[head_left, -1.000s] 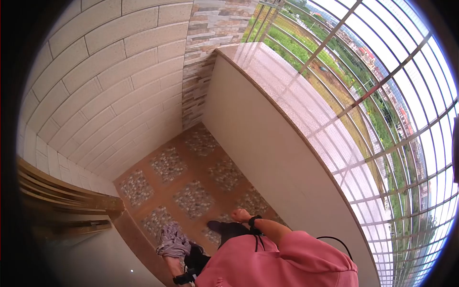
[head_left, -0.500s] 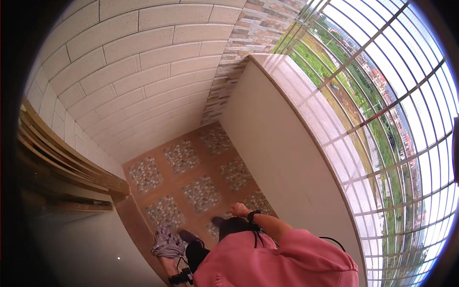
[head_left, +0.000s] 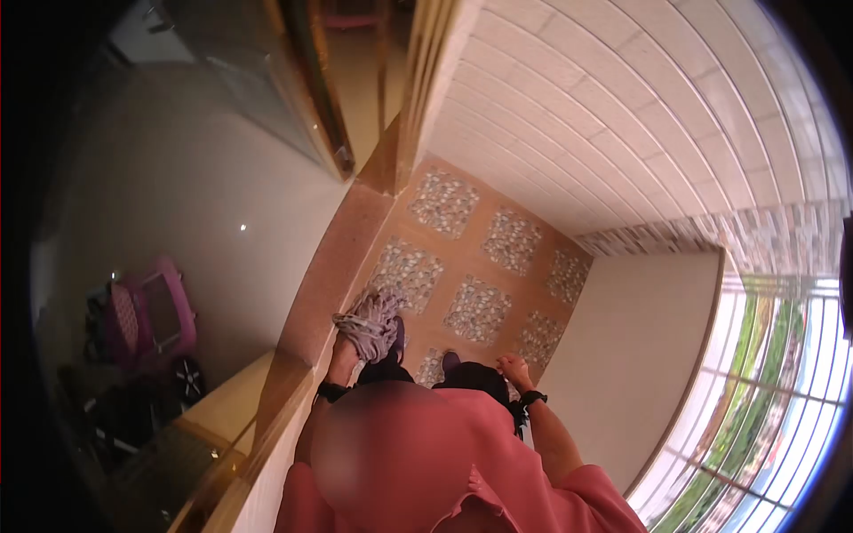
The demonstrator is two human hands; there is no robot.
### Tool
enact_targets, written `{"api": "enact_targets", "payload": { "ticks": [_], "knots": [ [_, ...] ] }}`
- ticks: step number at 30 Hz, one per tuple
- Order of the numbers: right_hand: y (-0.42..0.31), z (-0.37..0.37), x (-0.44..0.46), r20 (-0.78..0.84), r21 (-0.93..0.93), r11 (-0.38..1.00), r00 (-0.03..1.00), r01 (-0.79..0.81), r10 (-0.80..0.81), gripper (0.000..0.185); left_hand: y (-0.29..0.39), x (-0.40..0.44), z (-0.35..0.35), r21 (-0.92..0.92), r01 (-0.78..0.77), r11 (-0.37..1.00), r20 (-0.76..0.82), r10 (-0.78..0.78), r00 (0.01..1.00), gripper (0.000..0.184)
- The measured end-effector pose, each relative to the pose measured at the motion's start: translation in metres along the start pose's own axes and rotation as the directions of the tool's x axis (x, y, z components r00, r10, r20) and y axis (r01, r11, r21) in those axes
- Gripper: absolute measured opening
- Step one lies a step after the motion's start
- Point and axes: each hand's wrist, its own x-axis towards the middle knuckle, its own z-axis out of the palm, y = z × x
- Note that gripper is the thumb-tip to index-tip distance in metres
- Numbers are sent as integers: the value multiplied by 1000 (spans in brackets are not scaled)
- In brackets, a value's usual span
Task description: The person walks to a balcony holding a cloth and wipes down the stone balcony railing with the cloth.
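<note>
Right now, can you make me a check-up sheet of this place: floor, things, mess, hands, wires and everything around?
Surface: brown floor with pebble squares.
Job's things: crumpled greyish cloth.
Clutter: pink-framed item past the doorsill; can't tell what it is.
Grippers: left hand holds the cloth, fingers mostly hidden; right hand partly curled, nothing seen in its grip.
Cables: nothing clear; a dark bit by the right hand is too small to tell.
Surroundings: pale tiled wall, low plain wall, barred opening with greenery outside.
</note>
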Motion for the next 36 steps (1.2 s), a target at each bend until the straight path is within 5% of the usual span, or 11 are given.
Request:
{"api": "enact_targets", "payload": {
  "ticks": [14, 17, 19, 22, 27, 29, 33, 36],
  "knots": [
    [-165, 20, 56, 81, -113, 983, 987, 146, -137, 29, 31, -6, -47, 1, -225, 974, -242, 218, 945, 41],
    [-175, 24, 75, 184, -182, 956, 963, 230, -197, 28, 34, -5, -52, 3, -254, 967, -294, 244, 924, 41],
    [-166, 28, 99, 207, -320, 847, 904, 424, -374, 29, 36, -4, -54, 8, -272, 962, -325, 260, 909, 41],
    [-169, 33, 119, 273, -196, 877, 884, 438, -380, 29, 41, 0, -59, 23, -290, 957, -373, 278, 885, 42],
    [-190, 43, 165, 382, -318, 862, 886, 395, -265, 35, 56, 13, -68, 84, -288, 954, -449, 294, 844, 42],
    [-178, 50, 215, 459, -190, 931, 867, 311, -196, 34, 69, 18, -72, 121, -281, 952, -488, 303, 819, 42],
    [-272, 52, 221, 553, -224, 786, 739, 577, -385, 32, 100, 35, -79, 204, -273, 940, -552, 341, 761, 42],
    [-336, 61, 250, 533, -239, 965, 845, 104, 41, 21, 117, 48, -86, 254, -259, 932, -601, 362, 712, 42]
  ]
}}
